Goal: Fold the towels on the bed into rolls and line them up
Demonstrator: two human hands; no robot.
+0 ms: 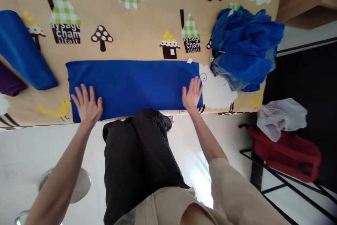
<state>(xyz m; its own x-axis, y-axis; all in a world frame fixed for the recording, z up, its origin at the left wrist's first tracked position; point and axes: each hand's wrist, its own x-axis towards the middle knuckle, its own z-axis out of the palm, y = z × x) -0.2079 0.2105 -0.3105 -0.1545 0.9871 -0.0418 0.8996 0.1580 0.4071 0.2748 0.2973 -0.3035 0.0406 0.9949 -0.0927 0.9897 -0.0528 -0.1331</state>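
A blue towel (137,83), folded into a long flat strip, lies crosswise in front of me on the patterned cloth (137,35). My left hand (88,105) rests flat on its left end, fingers spread. On the right end lies my right hand (192,93), palm down with the fingers stretched out. A small white tag shows at the strip's far edge near the right corner. Neither hand grips anything.
A crumpled heap of blue and grey towels (244,49) sits at the right. Rolled blue (26,49) and purple towels (10,81) lie at the left. Beyond the right edge are a cardboard box (305,0), a white plastic bag (283,116) and a red bag (289,151).
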